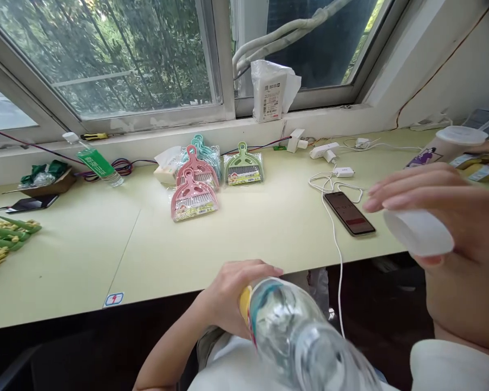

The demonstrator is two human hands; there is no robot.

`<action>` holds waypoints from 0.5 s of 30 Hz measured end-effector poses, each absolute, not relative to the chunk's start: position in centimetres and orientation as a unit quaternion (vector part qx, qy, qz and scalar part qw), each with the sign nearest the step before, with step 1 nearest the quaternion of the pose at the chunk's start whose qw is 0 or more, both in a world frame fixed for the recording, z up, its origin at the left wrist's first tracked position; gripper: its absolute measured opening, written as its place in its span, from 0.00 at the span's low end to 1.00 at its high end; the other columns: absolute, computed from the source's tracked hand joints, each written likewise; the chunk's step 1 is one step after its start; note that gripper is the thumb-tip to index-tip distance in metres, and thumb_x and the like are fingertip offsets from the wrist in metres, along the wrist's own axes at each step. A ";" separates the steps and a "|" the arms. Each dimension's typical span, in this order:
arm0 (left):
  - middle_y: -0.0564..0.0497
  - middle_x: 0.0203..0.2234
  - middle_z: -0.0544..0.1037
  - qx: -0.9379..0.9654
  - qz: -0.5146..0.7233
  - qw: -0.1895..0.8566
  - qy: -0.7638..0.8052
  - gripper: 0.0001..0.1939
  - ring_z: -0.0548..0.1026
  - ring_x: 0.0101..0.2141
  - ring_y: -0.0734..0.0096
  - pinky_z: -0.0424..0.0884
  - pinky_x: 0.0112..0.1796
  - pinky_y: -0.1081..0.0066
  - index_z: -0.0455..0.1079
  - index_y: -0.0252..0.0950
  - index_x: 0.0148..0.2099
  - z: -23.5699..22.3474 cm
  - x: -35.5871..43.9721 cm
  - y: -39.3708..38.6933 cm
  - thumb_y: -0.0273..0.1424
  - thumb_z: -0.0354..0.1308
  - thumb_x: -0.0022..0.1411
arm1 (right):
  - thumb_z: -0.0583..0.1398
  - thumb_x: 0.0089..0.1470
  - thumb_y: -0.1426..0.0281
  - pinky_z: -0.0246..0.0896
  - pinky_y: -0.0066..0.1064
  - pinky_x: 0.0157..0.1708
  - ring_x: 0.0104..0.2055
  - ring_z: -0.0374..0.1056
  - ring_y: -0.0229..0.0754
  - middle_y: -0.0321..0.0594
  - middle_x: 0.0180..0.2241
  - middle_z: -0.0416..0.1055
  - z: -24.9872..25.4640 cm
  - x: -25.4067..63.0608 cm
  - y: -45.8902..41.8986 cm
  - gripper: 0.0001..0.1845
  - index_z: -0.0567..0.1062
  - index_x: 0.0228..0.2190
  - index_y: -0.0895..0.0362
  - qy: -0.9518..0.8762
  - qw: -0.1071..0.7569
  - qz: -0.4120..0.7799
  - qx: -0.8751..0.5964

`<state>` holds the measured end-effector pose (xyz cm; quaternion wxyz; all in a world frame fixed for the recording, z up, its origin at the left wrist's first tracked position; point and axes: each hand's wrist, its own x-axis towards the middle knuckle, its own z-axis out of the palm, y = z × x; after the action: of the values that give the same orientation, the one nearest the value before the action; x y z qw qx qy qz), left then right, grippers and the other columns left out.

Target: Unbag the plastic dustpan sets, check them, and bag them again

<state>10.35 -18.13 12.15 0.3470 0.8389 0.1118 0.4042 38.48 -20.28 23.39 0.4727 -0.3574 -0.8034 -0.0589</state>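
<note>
My left hand [230,293] is wrapped round a large clear plastic bottle [287,312] with a yellow and red label, held in front of my body by the table's front edge. The bottle tilts towards the camera, its open mouth close and blurred. Up on the right, my right hand [470,217] pinches a white bottle cap [419,232] between thumb and fingers, apart from the bottle. Below and left of that hand lies a phone [350,213] with its screen lit.
Wrapped pink dustpan-and-brush sets [193,198] and a green one [243,165] lie mid-table [269,228]. A green-labelled bottle [100,162] leans at the back left. White charger cables [336,233] run over the front edge. A lidded cup [444,146] stands right.
</note>
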 end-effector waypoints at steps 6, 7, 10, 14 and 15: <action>0.45 0.35 0.80 0.810 0.542 0.223 0.022 0.23 0.80 0.36 0.68 0.78 0.41 0.66 0.60 0.38 0.61 14.2 11.3 -17.8 0.39 0.52 0.67 | 0.56 0.63 0.56 0.65 0.46 0.40 0.40 0.70 0.48 0.44 0.36 0.74 22.5 38.8 -18.1 0.20 0.72 0.52 0.50 -0.840 0.476 0.015 -0.259; 0.45 0.35 0.80 0.809 0.543 0.222 0.029 0.22 0.80 0.36 0.68 0.78 0.42 0.65 0.60 0.38 0.60 14.6 11.3 -17.9 0.40 0.52 0.67 | 0.56 0.63 0.56 0.65 0.46 0.40 0.40 0.69 0.48 0.44 0.36 0.74 22.4 38.8 -18.1 0.19 0.72 0.52 0.50 -0.846 0.467 0.021 -0.256; 0.46 0.35 0.80 0.805 0.552 0.211 0.060 0.21 0.80 0.36 0.68 0.78 0.43 0.65 0.61 0.41 0.60 15.7 11.0 -18.1 0.40 0.52 0.67 | 0.56 0.63 0.57 0.65 0.45 0.40 0.42 0.69 0.49 0.45 0.37 0.74 22.2 38.5 -18.2 0.19 0.71 0.52 0.50 -0.857 0.447 0.040 -0.252; 0.47 0.35 0.80 0.804 0.565 0.170 0.072 0.21 0.80 0.36 0.70 0.78 0.43 0.66 0.60 0.40 0.60 16.6 10.5 -17.8 0.40 0.51 0.68 | 0.57 0.63 0.58 0.64 0.47 0.44 0.43 0.69 0.50 0.46 0.37 0.74 21.9 38.4 -17.9 0.19 0.71 0.52 0.51 -0.863 0.439 0.055 -0.245; 0.47 0.35 0.80 0.808 0.564 0.157 0.073 0.20 0.80 0.36 0.70 0.78 0.43 0.66 0.60 0.41 0.60 16.8 10.3 -17.6 0.38 0.51 0.68 | 0.57 0.63 0.58 0.65 0.47 0.44 0.42 0.69 0.50 0.46 0.37 0.74 21.9 38.4 -17.8 0.18 0.71 0.52 0.51 -0.863 0.439 0.061 -0.243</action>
<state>10.30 -17.63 16.80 0.1566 0.8078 0.0732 0.5636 38.42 -17.78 21.86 0.4393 -0.2426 -0.8628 0.0606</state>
